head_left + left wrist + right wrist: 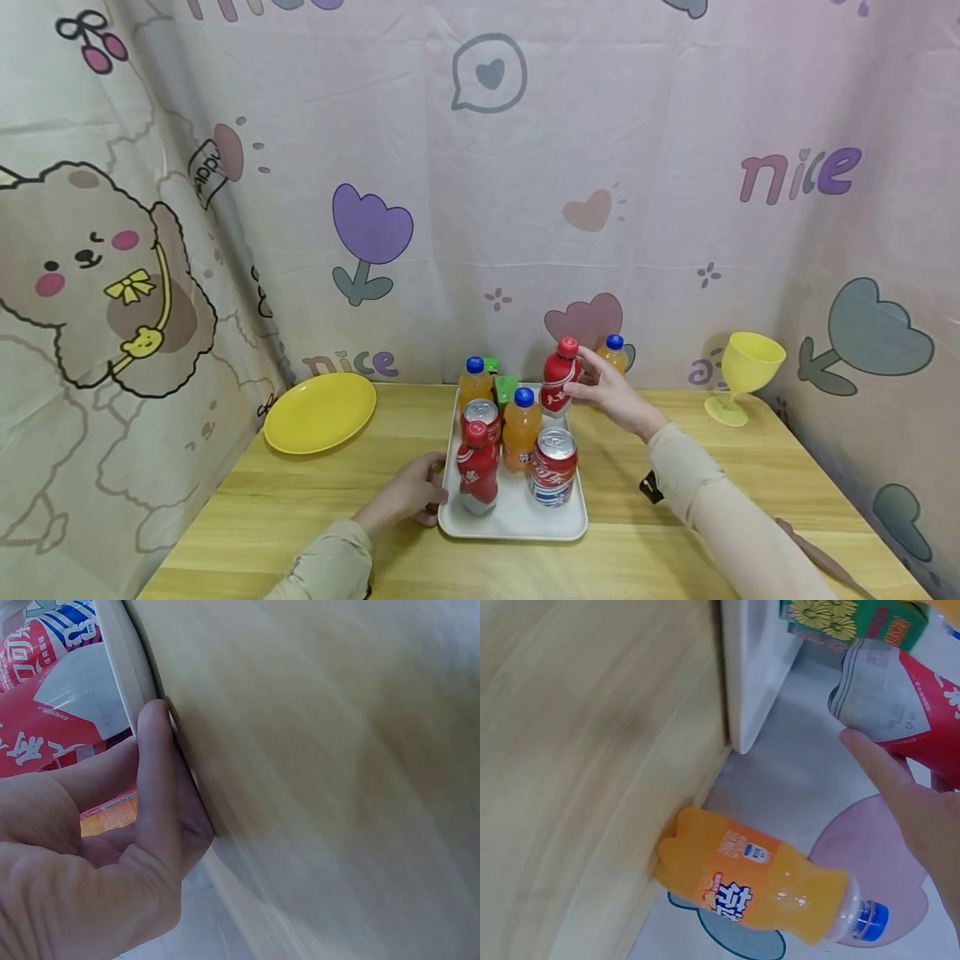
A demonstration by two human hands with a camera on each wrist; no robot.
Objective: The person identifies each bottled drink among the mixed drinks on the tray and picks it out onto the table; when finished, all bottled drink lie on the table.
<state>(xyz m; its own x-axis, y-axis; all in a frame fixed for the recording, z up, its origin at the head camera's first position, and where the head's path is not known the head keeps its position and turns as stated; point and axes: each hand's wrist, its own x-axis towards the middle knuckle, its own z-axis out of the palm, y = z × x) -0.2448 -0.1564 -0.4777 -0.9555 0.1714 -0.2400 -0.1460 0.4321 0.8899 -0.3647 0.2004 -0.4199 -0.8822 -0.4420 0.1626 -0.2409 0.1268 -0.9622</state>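
Note:
A white tray [517,518] sits on the wooden table [300,508] and carries several drinks. My left hand [420,493] grips the tray's left rim [124,667], thumb [154,772] on top, beside a red bottle [477,471]. My right hand [603,387] holds a second red bottle [559,377] by its upper part at the tray's back right corner; one finger [877,765] lies along its label [919,712]. An orange bottle [615,351] [757,889] stands on the table just behind that hand, outside the tray [754,675].
Also on the tray are a cola can [553,477], a second can [482,414], two orange bottles [522,429] and a green carton [505,387]. A yellow plate [320,412] lies at back left, a yellow goblet [744,375] at back right. Printed curtains close in the back and both sides.

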